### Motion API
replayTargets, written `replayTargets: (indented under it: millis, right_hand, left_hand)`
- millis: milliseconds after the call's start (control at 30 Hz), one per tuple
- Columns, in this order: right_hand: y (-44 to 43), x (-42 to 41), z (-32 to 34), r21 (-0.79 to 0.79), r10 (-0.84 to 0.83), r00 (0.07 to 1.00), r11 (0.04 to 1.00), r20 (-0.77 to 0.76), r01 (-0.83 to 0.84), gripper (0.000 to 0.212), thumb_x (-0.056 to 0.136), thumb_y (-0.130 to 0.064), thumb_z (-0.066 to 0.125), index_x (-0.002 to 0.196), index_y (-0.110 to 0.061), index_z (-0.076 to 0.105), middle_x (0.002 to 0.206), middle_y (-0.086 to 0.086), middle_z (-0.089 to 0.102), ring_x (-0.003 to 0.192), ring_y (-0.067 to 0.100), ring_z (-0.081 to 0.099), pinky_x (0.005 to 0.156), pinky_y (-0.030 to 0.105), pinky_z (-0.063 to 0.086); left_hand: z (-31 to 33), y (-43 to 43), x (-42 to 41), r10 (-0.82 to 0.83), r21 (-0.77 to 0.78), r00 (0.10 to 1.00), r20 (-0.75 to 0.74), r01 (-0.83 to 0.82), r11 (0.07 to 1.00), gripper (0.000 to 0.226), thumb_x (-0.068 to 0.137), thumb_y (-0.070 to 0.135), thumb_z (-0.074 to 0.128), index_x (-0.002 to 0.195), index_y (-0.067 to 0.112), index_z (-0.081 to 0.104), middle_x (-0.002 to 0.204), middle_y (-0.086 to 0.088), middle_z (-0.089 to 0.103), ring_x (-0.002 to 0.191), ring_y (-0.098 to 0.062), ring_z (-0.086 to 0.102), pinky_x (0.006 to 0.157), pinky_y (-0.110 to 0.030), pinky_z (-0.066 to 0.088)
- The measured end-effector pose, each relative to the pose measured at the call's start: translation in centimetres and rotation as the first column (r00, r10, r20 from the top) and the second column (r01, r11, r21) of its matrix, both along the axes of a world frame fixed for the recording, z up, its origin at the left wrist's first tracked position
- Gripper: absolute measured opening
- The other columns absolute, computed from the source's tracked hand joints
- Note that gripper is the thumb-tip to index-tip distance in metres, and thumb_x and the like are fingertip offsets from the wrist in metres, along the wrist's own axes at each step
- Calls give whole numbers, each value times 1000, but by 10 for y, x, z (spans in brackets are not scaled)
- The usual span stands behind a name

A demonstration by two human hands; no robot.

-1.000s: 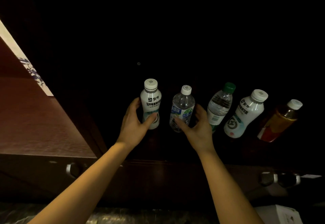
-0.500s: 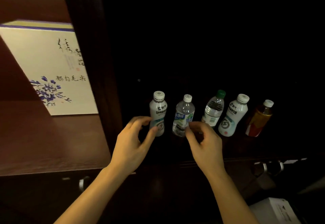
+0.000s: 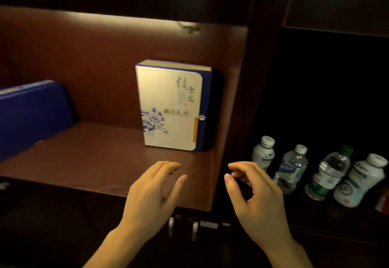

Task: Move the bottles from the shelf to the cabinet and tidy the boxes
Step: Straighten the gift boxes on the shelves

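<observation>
Item one: cream box point(image 3: 171, 107), upright at the right end of the lit shelf point(image 3: 101, 158), blue floral print and brushed Chinese characters I cannot read.
Item two: blue box point(image 3: 31, 116), far left, leaning.
Item three: four bottles in the dark cabinet point(image 3: 328, 91): white bottle point(image 3: 263, 154), clear bottle point(image 3: 291, 168), green-capped bottle point(image 3: 328, 173), white bottle with round logo point(image 3: 360, 181); label text blurred.
My left hand point(image 3: 153, 192) and right hand point(image 3: 256, 198) hover loosely spread, fingers curled, gripping nothing, before the shelf edge.
</observation>
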State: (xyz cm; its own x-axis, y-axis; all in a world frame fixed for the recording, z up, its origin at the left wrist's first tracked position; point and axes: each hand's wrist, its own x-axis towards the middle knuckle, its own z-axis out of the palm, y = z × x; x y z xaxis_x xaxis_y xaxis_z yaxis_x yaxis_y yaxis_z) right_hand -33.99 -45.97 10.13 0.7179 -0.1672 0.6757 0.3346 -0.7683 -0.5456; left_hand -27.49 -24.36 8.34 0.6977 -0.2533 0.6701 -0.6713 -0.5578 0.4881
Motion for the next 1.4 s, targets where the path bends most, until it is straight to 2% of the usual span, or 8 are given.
replayTargets:
  millis: [233, 467, 667, 900, 1100, 1200, 1300, 1400]
  right_hand:
    - [90, 42, -2, 18, 203, 979, 979, -18, -203, 17, 91, -31, 67, 107, -32, 65, 98, -18, 62, 91, 9, 65, 72, 21, 50]
    - [194, 79, 3, -45, 390, 920, 919, -46, -392, 27, 87, -34, 71, 110, -41, 58, 99, -22, 61, 95, 4, 62, 65, 18, 47]
    - [260, 110, 4, -89, 465, 875, 874, -132, -478, 32, 87, -49, 62, 117, -44, 54, 107, -25, 58, 97, -1, 60, 67, 18, 52]
    - [310, 154, 9, -81, 483, 847, 857, -222, -509, 35, 89, -46, 66, 120, -44, 51, 112, -25, 58, 96, -8, 58, 69, 14, 52]
    - [341, 200, 13, -65, 491, 829, 849, -266, -524, 38, 90, -38, 69, 126, -30, 59, 120, -15, 61, 104, -1, 60, 75, 11, 48]
    - [352, 229, 12, -72, 494, 825, 845, -276, -530, 38, 89, -36, 71, 125, -27, 61, 120, -13, 62, 103, 1, 61, 73, 9, 45]
    - [361, 259, 9, -64, 491, 832, 851, -260, -522, 39, 86, -34, 74, 123, -24, 64, 118, -10, 64, 101, 5, 64, 75, 14, 48]
    - [358, 288, 5, -17, 460, 856, 879, -236, -477, 40, 84, -34, 76, 121, -24, 65, 116, -9, 66, 97, 6, 65, 74, 24, 57]
  left_hand:
    - [5, 105, -5, 224, 10, 974, -36, -224, 975, 33, 95, 51, 51, 114, 28, 64, 105, 20, 62, 97, 2, 61, 80, -21, 53]
    - [10, 210, -20, 482, 20, 873, -68, -482, 876, 37, 92, 58, 49, 117, 34, 62, 105, 28, 59, 101, 10, 57, 80, -9, 46]
    - [10, 278, -17, 631, 20, 770, -92, -632, 775, 49, 89, 65, 43, 122, 35, 61, 108, 32, 54, 101, 8, 57, 77, -19, 52]
    - [11, 335, 13, 719, 71, 680, -142, -718, 693, 48, 91, 58, 50, 131, 32, 56, 125, 20, 58, 113, 5, 51, 91, -20, 47]
    - [10, 367, 52, 726, 53, 661, -191, -731, 680, 43, 93, 52, 55, 130, 30, 57, 123, 19, 59, 107, 1, 56, 88, -17, 45]
    - [7, 378, 78, 736, 38, 646, -204, -745, 665, 43, 92, 54, 55, 129, 32, 56, 123, 19, 58, 111, -2, 55, 92, -24, 49]
    - [4, 384, 110, 741, 27, 636, -215, -755, 655, 44, 92, 56, 54, 130, 34, 55, 125, 21, 57, 115, -2, 55, 97, -31, 51]
    - [3, 383, 146, 724, 41, 659, -206, -733, 679, 46, 91, 57, 54, 129, 32, 58, 123, 21, 59, 114, -1, 57, 94, -25, 50]
